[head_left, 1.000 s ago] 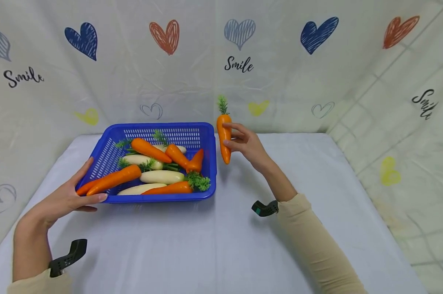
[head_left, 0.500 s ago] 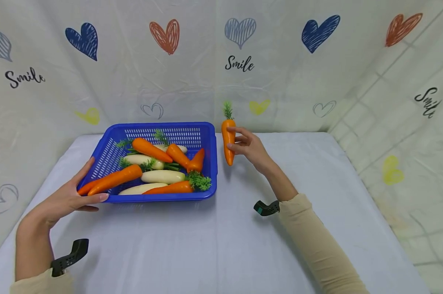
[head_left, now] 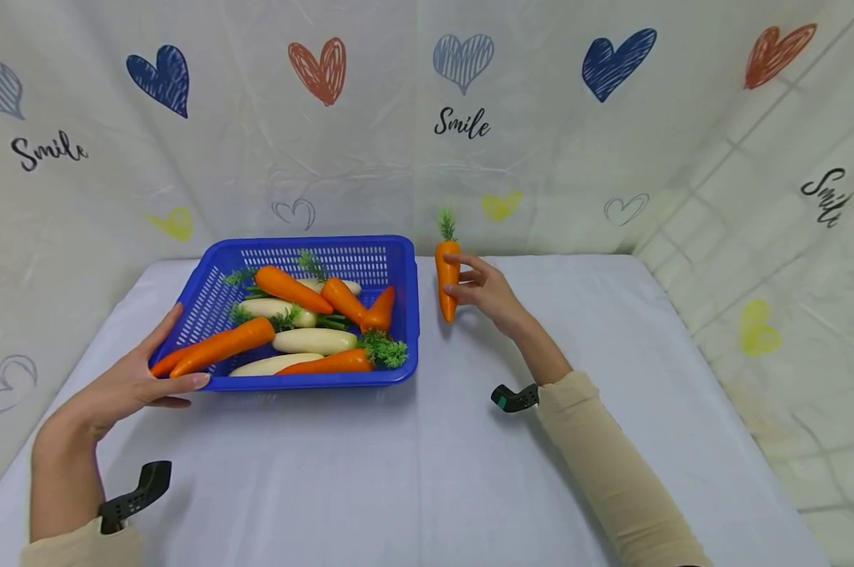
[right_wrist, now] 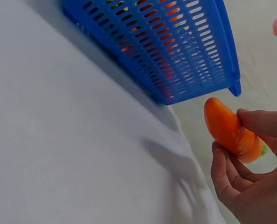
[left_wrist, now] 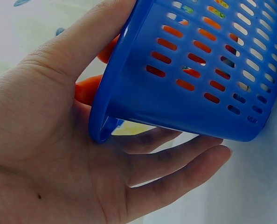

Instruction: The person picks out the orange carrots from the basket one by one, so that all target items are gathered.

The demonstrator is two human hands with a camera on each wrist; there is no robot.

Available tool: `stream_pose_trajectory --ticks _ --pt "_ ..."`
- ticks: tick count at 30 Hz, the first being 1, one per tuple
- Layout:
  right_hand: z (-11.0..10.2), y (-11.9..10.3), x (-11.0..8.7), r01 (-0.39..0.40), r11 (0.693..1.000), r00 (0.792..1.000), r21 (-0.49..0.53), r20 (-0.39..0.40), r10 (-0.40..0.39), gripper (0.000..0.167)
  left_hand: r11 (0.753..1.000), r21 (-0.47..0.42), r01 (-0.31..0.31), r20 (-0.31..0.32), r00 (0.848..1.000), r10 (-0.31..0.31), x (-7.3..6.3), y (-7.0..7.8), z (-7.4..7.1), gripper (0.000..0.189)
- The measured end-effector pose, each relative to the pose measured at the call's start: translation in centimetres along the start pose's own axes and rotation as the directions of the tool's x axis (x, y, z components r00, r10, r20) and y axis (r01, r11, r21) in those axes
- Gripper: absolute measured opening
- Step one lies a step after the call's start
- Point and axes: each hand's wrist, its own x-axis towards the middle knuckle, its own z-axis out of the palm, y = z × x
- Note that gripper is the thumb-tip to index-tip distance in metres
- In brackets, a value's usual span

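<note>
A blue plastic basket [head_left: 409, 315] stands on the white-covered table with several carrots and white radishes in it. My left hand [head_left: 132, 383] holds its near-left corner; in the left wrist view the rim [left_wrist: 111, 79] lies between the thumb and the fingers, which pass beneath. Just right of the basket, my right hand [head_left: 493, 295] pinches an orange carrot [head_left: 446, 272] between thumb and fingers. The carrot's green leafy top points up and away, its tip down. In the right wrist view the carrot [right_wrist: 227, 128] is held above the cloth, apart from the basket.
White cloth covers the table [head_left: 370, 480]. A pale curtain [head_left: 370, 150] printed with hearts and "Smile" hangs behind it and along the sides. Black devices sit on the left wrist [head_left: 138, 498] and right wrist [head_left: 515, 398].
My right hand has moved the carrot right and lower, away from the basket's right side. The left hand keeps its place at the basket corner.
</note>
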Motion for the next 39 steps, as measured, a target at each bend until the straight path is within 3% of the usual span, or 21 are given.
stream_pose_trajectory --ticks 10,28,39 --pt "0.4 1.7 0.1 -0.087 0.996 0.996 -0.022 0.003 0.087 0.057 1.000 -0.013 -0.004 -0.003 1.000 0.004 0.0 -0.1 0.2 0.110" --pt "0.6 2.5 0.1 -0.043 0.991 0.998 -0.123 0.031 0.047 0.057 1.000 0.008 -0.006 -0.023 1.000 0.006 -0.1 -0.4 0.0 0.109" --pt "0.8 2.4 0.1 -0.079 0.978 0.996 -0.192 0.021 0.084 0.055 0.999 -0.023 -0.023 -0.015 1.000 0.022 -0.1 -0.4 0.2 0.109"
